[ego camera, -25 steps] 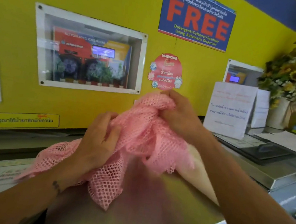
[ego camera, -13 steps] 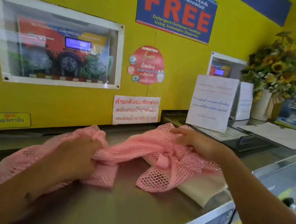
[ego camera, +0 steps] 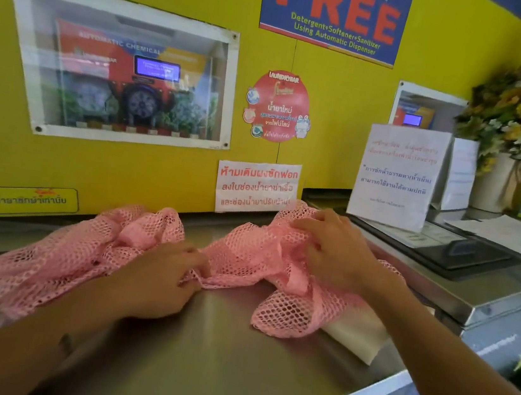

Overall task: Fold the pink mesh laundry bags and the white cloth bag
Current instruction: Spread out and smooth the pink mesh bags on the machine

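The crumpled pink mesh laundry bag (ego camera: 237,260) lay lengthwise along my steel worktop (ego camera: 215,357), near its back edge. My left hand (ego camera: 155,279) pinched its middle; my right hand (ego camera: 335,250) pressed open-fingered on the right end, over the white cloth bag (ego camera: 353,339).

Pink mesh laundry bags (ego camera: 245,255): open-weave net cloth, matt, under both hands. White cloth bag (ego camera: 353,337): plain matt fabric, below right hand (ego camera: 335,250). Countertop (ego camera: 215,357): brushed steel, dull sheen. Notices (ego camera: 398,175) beyond right hand: glossy laminated paper.
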Motion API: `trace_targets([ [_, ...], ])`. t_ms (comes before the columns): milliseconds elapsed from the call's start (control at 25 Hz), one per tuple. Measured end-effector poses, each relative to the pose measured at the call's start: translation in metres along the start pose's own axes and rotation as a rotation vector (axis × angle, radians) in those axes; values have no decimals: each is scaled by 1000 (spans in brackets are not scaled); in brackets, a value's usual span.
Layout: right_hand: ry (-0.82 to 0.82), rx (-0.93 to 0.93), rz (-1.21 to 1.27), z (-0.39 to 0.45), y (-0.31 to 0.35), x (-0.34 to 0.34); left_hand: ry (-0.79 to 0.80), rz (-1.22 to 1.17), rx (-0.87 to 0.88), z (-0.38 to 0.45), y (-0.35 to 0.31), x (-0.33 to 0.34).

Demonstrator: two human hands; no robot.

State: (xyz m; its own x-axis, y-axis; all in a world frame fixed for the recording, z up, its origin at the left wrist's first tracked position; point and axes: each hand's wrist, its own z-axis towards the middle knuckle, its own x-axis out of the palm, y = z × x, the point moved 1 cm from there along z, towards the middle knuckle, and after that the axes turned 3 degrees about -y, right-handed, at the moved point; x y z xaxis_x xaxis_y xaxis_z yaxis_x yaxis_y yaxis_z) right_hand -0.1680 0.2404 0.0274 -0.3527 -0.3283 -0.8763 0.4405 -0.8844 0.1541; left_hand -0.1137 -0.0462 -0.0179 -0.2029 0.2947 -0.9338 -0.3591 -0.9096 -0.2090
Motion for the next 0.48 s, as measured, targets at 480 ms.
trace_targets([
  [480,351,2,-230,-17,5,14,-244,12,146,-4,-17,-12],
])
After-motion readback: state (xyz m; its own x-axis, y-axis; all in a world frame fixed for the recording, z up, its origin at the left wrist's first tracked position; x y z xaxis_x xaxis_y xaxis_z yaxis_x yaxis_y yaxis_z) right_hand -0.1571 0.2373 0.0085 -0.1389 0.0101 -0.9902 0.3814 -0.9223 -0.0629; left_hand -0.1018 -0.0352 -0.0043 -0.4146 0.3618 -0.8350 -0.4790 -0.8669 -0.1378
